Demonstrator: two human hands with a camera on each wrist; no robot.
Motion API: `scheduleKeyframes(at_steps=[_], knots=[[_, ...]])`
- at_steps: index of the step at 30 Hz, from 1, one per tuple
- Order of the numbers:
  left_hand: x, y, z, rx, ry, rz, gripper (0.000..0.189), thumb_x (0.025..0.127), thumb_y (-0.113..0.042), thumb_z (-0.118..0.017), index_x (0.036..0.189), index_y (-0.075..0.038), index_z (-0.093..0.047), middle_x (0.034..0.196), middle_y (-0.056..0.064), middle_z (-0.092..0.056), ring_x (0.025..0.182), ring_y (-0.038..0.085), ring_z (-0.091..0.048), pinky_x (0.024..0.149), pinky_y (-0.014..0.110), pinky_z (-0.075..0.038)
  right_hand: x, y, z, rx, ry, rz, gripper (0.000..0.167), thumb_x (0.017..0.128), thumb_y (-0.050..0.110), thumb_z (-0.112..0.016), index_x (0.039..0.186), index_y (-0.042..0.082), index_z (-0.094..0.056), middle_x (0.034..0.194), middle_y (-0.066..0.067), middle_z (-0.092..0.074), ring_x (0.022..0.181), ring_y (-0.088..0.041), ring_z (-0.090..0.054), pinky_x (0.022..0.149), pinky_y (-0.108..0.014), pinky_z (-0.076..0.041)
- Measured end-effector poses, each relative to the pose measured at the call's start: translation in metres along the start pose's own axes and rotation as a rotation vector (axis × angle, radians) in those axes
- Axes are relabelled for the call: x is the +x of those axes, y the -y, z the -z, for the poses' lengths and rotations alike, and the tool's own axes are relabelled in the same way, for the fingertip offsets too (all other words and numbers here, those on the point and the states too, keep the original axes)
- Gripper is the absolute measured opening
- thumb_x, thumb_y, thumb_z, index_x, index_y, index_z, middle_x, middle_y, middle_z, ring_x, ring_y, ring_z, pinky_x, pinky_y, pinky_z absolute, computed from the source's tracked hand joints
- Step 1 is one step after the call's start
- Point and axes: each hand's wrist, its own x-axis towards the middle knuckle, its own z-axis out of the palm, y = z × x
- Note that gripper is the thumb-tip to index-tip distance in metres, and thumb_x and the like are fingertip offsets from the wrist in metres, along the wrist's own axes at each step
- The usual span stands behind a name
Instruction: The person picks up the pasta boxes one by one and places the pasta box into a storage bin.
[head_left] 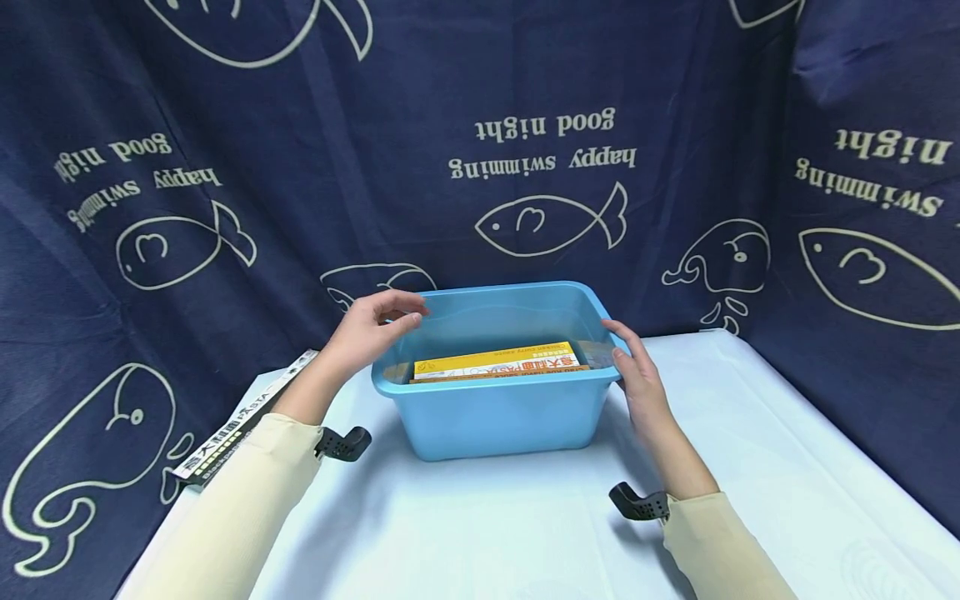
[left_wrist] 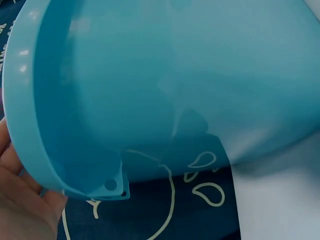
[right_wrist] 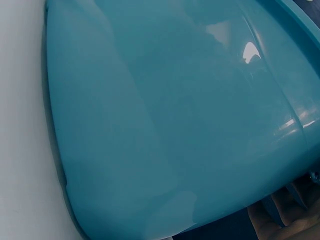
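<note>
Both hands are on the blue tub (head_left: 498, 417), one at each end of it. From the head camera, my left hand (head_left: 371, 329) curls over the rim at the tub's far left corner, thumb on the inside edge and fingers bent around the lip, so it grips the rim. My right hand (head_left: 637, 375) lies against the right end, fingers fairly straight and laid along the rim and outer wall; I cannot tell whether they hook under the lip. The tub stands upright on the pale table (head_left: 750, 467), squarely between my two hands, in front of the dark blue fish-print curtain (head_left: 540, 125). It is a rectangular plastic tub with rounded corners and a broad lip, and inside it lies a flat yellow box (head_left: 495, 363) with printed lettering. A long narrow box (head_left: 240, 417) lies on the table's left edge, just beside my left forearm. From the left wrist camera, the tub's wall and lip fill the frame, with my fingers (left_wrist: 20, 200) touching the rim. From the right wrist camera, the tub's glossy outer wall fills nearly everything, and my hand shows only as a dim patch in the bottom right corner.
</note>
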Motion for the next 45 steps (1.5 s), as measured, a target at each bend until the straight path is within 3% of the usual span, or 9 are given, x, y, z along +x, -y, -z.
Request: scheduleKeyframes(at_steps=[6,17,21,28,34,36,39,42,45], knots=[[-0.012,0.004,0.011,-0.018,-0.144,0.014,0.030,0.098,-0.028,-0.063,0.125,-0.016,-0.066,0.124,0.005,-0.070,0.104,0.011,-0.068,0.086,0.017,-0.052,0.001,0.000,0.000,0.006,0.008,0.014,0.049,0.106,0.029,-0.034,0.154,0.023,-0.034,0.168,-0.001,-0.019,0.155,-0.033,-0.016,0.119,-0.069,-0.015],[-0.036,0.022,0.025,0.065,-0.324,0.117,0.037,0.099,-0.036,-0.060,0.129,-0.014,-0.064,0.129,0.005,-0.068,0.113,0.014,-0.064,0.090,0.012,-0.047,0.002,0.003,0.000,0.003,0.001,0.011,0.049,0.106,0.028,-0.033,0.155,0.022,-0.034,0.168,-0.001,-0.019,0.155,-0.032,-0.015,0.119,-0.068,-0.015],[-0.047,0.033,0.027,0.097,-0.344,0.148,0.040,0.099,-0.037,-0.060,0.132,-0.014,-0.062,0.133,0.006,-0.065,0.113,0.013,-0.060,0.088,0.011,-0.044,0.001,0.002,-0.001,-0.005,0.004,0.009,0.049,0.106,0.028,-0.033,0.154,0.022,-0.034,0.168,-0.001,-0.019,0.155,-0.033,-0.015,0.118,-0.069,-0.015],[-0.066,0.050,0.035,0.138,-0.364,0.212,0.045,0.099,-0.035,-0.060,0.136,-0.011,-0.057,0.139,0.009,-0.061,0.120,0.025,-0.060,0.095,0.025,-0.044,0.001,0.003,0.000,-0.002,0.001,0.001,0.049,0.106,0.028,-0.034,0.154,0.022,-0.034,0.168,-0.001,-0.019,0.155,-0.032,-0.016,0.119,-0.069,-0.015],[-0.081,0.066,0.047,0.112,-0.369,0.277,0.055,0.099,-0.035,-0.059,0.145,-0.009,-0.046,0.144,0.014,-0.056,0.108,-0.001,-0.055,0.083,0.010,-0.043,0.001,0.002,0.000,0.000,0.002,0.005,0.049,0.106,0.028,-0.034,0.154,0.023,-0.034,0.168,-0.001,-0.019,0.155,-0.033,-0.015,0.119,-0.069,-0.015],[-0.087,0.073,0.051,0.119,-0.367,0.298,0.058,0.099,-0.036,-0.058,0.147,-0.008,-0.043,0.145,0.016,-0.054,0.110,0.004,-0.057,0.077,0.007,-0.042,0.001,0.002,0.000,0.001,0.002,0.001,0.049,0.106,0.028,-0.034,0.154,0.023,-0.034,0.168,-0.001,-0.019,0.155,-0.033,-0.015,0.119,-0.069,-0.014],[-0.095,0.085,0.056,0.155,-0.378,0.340,0.062,0.099,-0.039,-0.058,0.149,-0.007,-0.041,0.146,0.017,-0.052,0.120,0.025,-0.059,0.077,0.009,-0.042,0.001,0.001,0.000,0.003,0.000,-0.004,0.049,0.106,0.028,-0.034,0.154,0.022,-0.034,0.167,-0.002,-0.020,0.155,-0.033,-0.016,0.118,-0.070,-0.015],[-0.102,0.096,0.060,0.175,-0.388,0.389,0.067,0.098,-0.043,-0.058,0.150,-0.006,-0.037,0.149,0.020,-0.049,0.130,0.038,-0.054,0.088,0.023,-0.046,0.000,0.001,-0.001,0.005,-0.001,-0.010,0.048,0.106,0.027,-0.034,0.154,0.022,-0.035,0.167,-0.002,-0.020,0.155,-0.032,-0.016,0.118,-0.069,-0.015],[-0.106,0.104,0.064,0.187,-0.390,0.433,0.073,0.097,-0.044,-0.058,0.152,-0.004,-0.032,0.152,0.022,-0.044,0.135,0.042,-0.048,0.099,0.045,-0.047,0.000,0.002,-0.001,0.005,-0.005,-0.013,0.048,0.106,0.027,-0.034,0.154,0.023,-0.035,0.167,-0.001,-0.019,0.155,-0.031,-0.015,0.119,-0.069,-0.014]])
